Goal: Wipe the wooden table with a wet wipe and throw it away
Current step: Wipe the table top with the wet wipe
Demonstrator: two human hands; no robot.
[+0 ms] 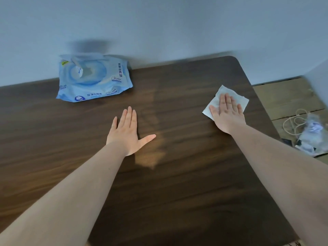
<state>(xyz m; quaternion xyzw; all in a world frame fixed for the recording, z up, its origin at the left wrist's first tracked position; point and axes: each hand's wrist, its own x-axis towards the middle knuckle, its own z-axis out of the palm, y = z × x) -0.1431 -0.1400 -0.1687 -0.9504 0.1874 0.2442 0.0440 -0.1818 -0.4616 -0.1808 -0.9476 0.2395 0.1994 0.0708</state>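
Note:
A dark wooden table (186, 174) fills most of the view. My right hand (228, 115) lies flat, fingers together, pressing a white wet wipe (215, 99) onto the table near its far right corner. The wipe is spread out and pokes out beyond my fingertips and thumb. My left hand (126, 133) rests palm down on the table's middle, thumb stretched out to the right, holding nothing. A blue pack of wet wipes (94, 80) lies at the back left against the wall, its flap lifted.
A pale wall (159, 29) runs along the table's far edge. Past the right edge, lower down, lie a cardboard sheet (287, 98), a coiled white cable (296, 123) and a crumpled clear plastic bag (312, 135).

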